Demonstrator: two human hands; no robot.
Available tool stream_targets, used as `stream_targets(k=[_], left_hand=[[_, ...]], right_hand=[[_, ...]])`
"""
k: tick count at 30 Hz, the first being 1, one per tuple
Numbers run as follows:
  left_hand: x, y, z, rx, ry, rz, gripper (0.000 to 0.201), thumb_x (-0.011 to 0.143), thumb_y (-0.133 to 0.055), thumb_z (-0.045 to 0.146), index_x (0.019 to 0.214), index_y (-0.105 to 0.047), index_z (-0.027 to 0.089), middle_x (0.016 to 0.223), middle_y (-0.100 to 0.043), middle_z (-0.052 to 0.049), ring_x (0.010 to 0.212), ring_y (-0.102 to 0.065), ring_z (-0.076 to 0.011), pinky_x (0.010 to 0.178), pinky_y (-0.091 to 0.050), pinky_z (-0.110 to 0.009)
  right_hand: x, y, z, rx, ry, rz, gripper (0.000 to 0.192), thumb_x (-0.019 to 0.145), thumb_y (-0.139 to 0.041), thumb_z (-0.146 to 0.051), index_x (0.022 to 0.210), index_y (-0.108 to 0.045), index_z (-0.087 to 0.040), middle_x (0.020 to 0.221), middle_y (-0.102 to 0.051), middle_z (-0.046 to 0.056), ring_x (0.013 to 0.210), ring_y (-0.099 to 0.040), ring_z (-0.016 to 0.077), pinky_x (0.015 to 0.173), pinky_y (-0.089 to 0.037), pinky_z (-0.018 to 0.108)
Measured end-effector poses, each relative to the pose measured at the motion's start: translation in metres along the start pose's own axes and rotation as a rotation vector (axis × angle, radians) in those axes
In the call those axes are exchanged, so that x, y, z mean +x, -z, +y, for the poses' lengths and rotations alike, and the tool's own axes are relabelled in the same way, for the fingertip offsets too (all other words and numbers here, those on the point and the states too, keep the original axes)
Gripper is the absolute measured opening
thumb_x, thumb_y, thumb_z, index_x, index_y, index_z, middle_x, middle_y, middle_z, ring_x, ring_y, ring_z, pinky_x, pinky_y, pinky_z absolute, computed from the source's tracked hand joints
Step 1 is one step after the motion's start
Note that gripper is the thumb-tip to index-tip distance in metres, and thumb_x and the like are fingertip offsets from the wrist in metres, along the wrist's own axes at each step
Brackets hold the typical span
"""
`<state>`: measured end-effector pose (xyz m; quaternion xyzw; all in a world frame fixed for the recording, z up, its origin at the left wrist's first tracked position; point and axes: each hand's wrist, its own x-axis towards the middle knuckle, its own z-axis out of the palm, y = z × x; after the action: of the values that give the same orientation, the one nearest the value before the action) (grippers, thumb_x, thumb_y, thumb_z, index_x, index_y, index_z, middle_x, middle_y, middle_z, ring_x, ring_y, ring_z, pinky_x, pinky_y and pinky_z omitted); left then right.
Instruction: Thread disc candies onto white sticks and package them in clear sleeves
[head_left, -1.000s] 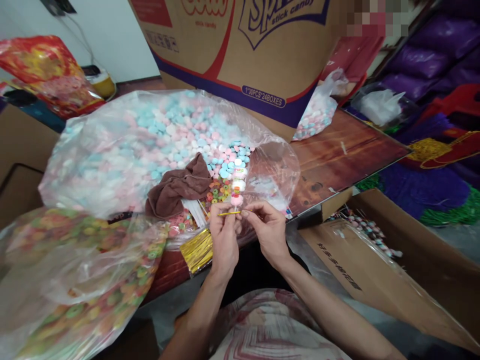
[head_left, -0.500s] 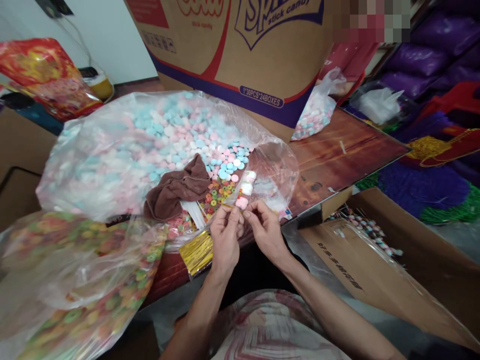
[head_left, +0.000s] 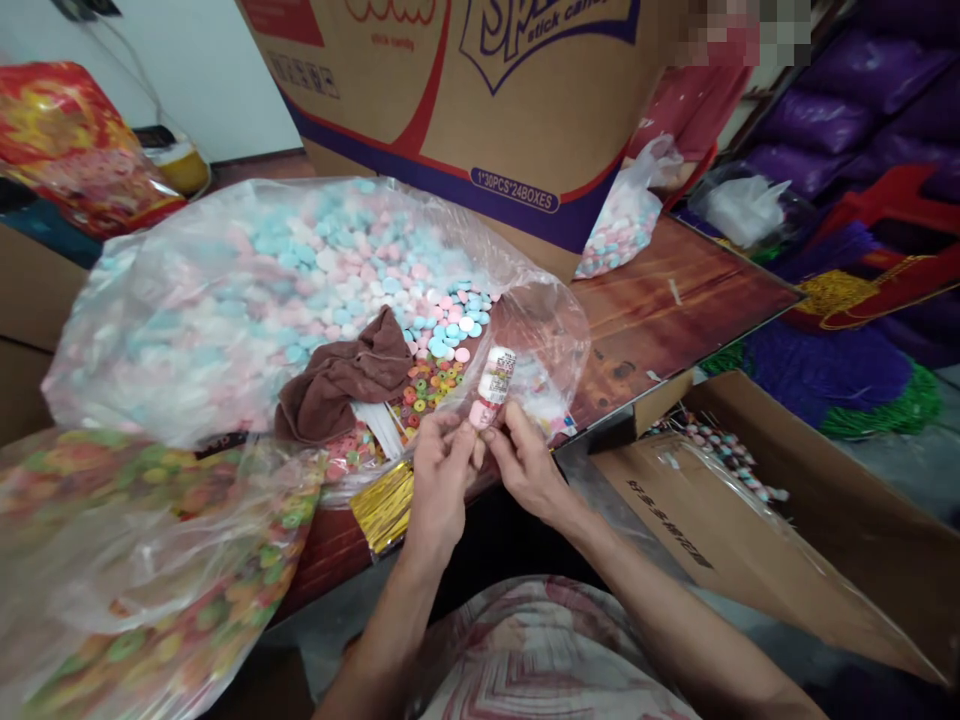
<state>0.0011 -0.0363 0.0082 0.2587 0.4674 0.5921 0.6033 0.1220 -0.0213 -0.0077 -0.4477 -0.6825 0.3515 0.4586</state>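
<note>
Left hand and right hand meet at the near edge of the bench, fingertips pinched together on the lower end of a small candy packet. Packet is a narrow clear sleeve stacked with pink and white pieces, tilted up and away from the hands. Both hands are clamped on its neck; whether a tie is between the fingers cannot be told.

Relative to the packet: just behind it, the open mouth of a large clear bag of pastel candies, blue, pink and white. To its left, a brown cloth lying on the bag's mouth, with small coloured ring candies between cloth and packet. Below left, a bundle of gold twist ties at the bench edge. Far left, a second clear bag of ring candies. Behind, a printed cardboard carton. To the right, an open brown box.
</note>
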Motion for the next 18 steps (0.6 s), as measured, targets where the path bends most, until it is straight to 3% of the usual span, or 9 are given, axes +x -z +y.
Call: stream_targets(k=[3, 6, 9, 11, 14, 18], left_hand=[[-0.002, 0.000, -0.011, 0.223, -0.224, 0.044, 0.016, 0.085, -0.073, 0.033, 0.081, -0.066, 0.019, 0.062, -0.050, 0.004, 0.058, -0.043, -0.0088, 0.057, -0.038, -0.018], [-0.002, 0.003, -0.014, 0.303, -0.226, -0.004, 0.016, 0.085, -0.073, 0.034, 0.083, -0.074, 0.018, 0.073, -0.062, 0.000, 0.069, -0.052, -0.0114, 0.067, -0.044, -0.020], [0.000, 0.003, -0.012, 0.207, -0.107, -0.028, 0.025, 0.077, -0.080, 0.036, 0.091, -0.076, 0.016, 0.077, -0.066, -0.002, 0.065, -0.053, -0.0094, 0.061, -0.042, -0.018], [0.003, 0.001, -0.009, 0.076, 0.024, -0.038, 0.029, 0.073, -0.084, 0.036, 0.089, -0.074, 0.014, 0.067, -0.060, 0.001, 0.052, -0.041, -0.0042, 0.049, -0.032, -0.015], [0.007, -0.001, -0.003, -0.139, 0.244, -0.074, 0.032, 0.067, -0.088, 0.031, 0.084, -0.069, 0.013, 0.063, -0.053, 0.005, 0.046, -0.030, 0.0001, 0.043, -0.024, -0.012], [0.011, -0.001, 0.000, -0.264, 0.405, -0.089, 0.036, 0.063, -0.091, 0.026, 0.084, -0.064, 0.014, 0.066, -0.052, 0.005, 0.049, -0.037, -0.0005, 0.042, -0.026, -0.010]], right_hand=[[-0.002, -0.002, -0.001, -0.046, -0.042, 0.011, 0.014, 0.096, -0.046, -0.020, 0.083, -0.040, -0.024, 0.077, -0.049, -0.002, 0.068, -0.045, 0.0147, 0.063, -0.037, 0.028], [0.000, 0.005, -0.002, 0.008, -0.119, -0.030, 0.015, 0.096, -0.048, -0.022, 0.081, -0.042, -0.023, 0.074, -0.049, -0.003, 0.066, -0.045, 0.0142, 0.060, -0.037, 0.027], [0.002, 0.013, -0.002, 0.059, -0.151, -0.025, 0.018, 0.096, -0.051, -0.025, 0.079, -0.046, -0.023, 0.073, -0.050, -0.004, 0.065, -0.045, 0.0135, 0.059, -0.038, 0.025], [0.002, 0.016, 0.000, 0.044, -0.105, -0.024, 0.018, 0.097, -0.051, -0.026, 0.080, -0.051, -0.022, 0.072, -0.052, -0.003, 0.066, -0.049, 0.0133, 0.061, -0.042, 0.025], [0.000, 0.019, 0.003, -0.074, 0.086, 0.016, 0.019, 0.100, -0.046, -0.020, 0.094, -0.064, -0.021, 0.084, -0.064, 0.002, 0.078, -0.061, 0.0151, 0.073, -0.050, 0.027], [-0.002, 0.025, 0.009, -0.273, 0.338, 0.046, 0.031, 0.099, -0.045, -0.013, 0.110, -0.073, -0.023, 0.109, -0.071, 0.011, 0.094, -0.069, 0.0182, 0.080, -0.057, 0.030]])
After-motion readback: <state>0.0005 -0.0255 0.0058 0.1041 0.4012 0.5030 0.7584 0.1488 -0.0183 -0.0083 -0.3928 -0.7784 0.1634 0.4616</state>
